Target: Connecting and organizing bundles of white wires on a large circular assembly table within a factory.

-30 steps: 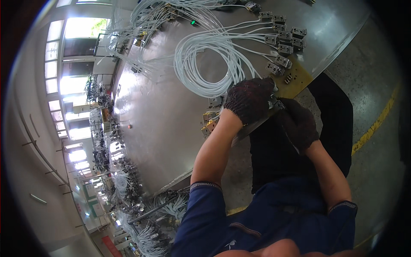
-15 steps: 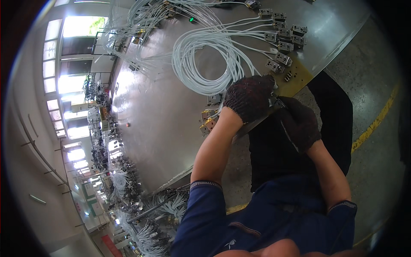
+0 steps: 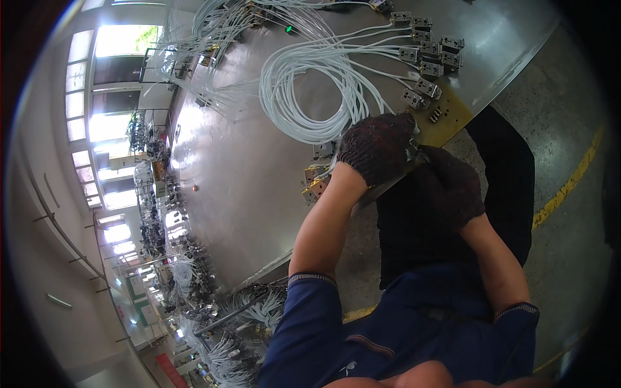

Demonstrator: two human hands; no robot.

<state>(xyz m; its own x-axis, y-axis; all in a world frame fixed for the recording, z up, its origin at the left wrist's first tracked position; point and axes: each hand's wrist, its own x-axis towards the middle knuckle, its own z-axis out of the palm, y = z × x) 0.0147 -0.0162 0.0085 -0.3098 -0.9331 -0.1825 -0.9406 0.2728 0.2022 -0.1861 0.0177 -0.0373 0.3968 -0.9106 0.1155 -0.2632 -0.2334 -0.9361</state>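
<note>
The gloves (image 3: 376,149) at centre are dark maroon-brown, the upper-centre coiled cables (image 3: 313,132) whitish, the upper-right board (image 3: 450,119) amber, the lower-centre shirt (image 3: 407,336) navy; at right, a yellow stripe (image 3: 566,191) crosses the grey floor (image 3: 569,278).

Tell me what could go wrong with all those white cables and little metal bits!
The small metal pieces on the yellowish board sit close to the edge of the table; if loose, they might get knocked off. The gloved left hand is right by the coil of white cables, so it could snag and tug them. The right hand is very near the left, so fingers might get pinched.
</note>
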